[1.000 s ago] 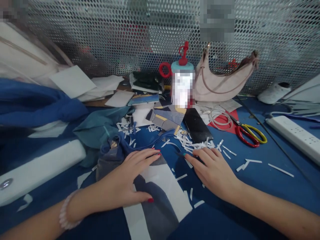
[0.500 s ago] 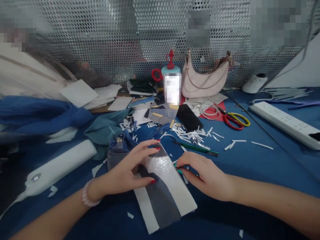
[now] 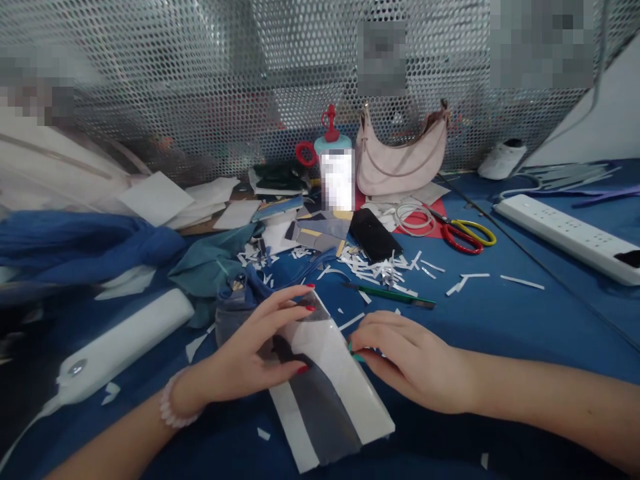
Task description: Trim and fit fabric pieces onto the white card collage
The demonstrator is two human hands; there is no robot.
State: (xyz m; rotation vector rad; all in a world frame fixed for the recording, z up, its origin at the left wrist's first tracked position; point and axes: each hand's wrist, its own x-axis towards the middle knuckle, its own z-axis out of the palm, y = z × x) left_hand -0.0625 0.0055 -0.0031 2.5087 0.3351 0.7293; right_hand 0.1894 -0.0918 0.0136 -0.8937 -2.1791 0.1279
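Grey-and-white sheet (image 3: 340, 390), half-open grip of left hand (image 3: 250, 353) (right hand (image 3: 415, 360) at edge)

One head-worn camera looks forward and down, close over the blue cloth-covered table (image 3: 500, 333), facing the far perforated metal screen (image 3: 200, 80).

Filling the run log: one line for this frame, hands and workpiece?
left hand: spread on grey-and-white panel | right hand: touching panel's right edge | nearby: green tool, paper scraps | surface: blue table
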